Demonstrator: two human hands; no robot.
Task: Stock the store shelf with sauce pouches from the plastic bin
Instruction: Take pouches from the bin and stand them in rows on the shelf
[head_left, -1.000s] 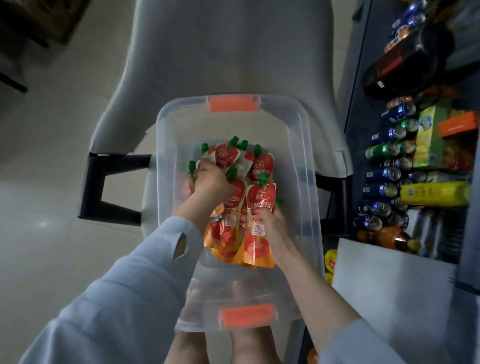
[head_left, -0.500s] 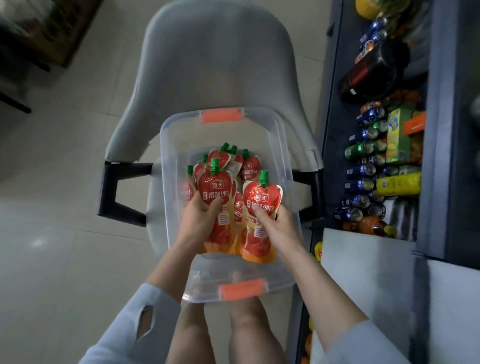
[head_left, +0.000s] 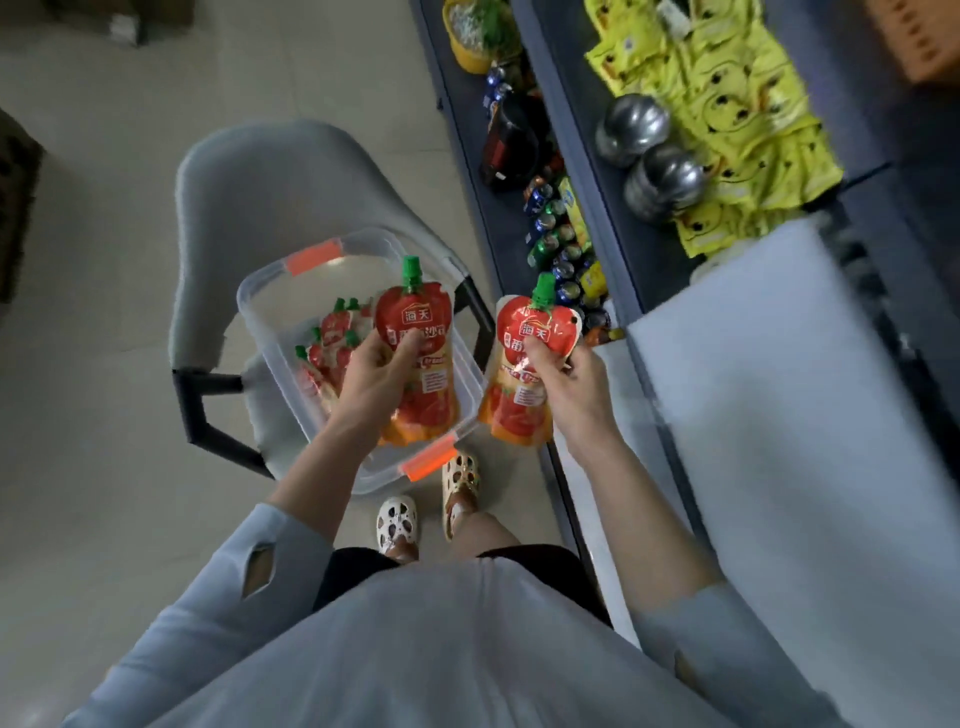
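My left hand (head_left: 376, 371) grips a red sauce pouch (head_left: 423, 395) with a green cap, held upright above the clear plastic bin (head_left: 260, 304). My right hand (head_left: 569, 387) grips a second red pouch (head_left: 514, 410), lifted out to the right of the bin, near the shelf's edge. Several more red pouches (head_left: 332, 343) lie in the bin, which rests on a grey chair (head_left: 270, 176). The dark store shelf (head_left: 613, 228) runs along the right side.
The lower shelf level holds drink cans (head_left: 550, 234) and a dark bottle (head_left: 506, 140). The upper level carries yellow packets (head_left: 727, 104), two metal pots (head_left: 649, 150) and a bare white surface (head_left: 779, 389). My feet in sandals (head_left: 431, 501) stand between chair and shelf.
Both hands have risen out of the bin, each holding one pouch. The right hand has swung right toward the shelf. The view has lifted and turned, showing the upper shelf.
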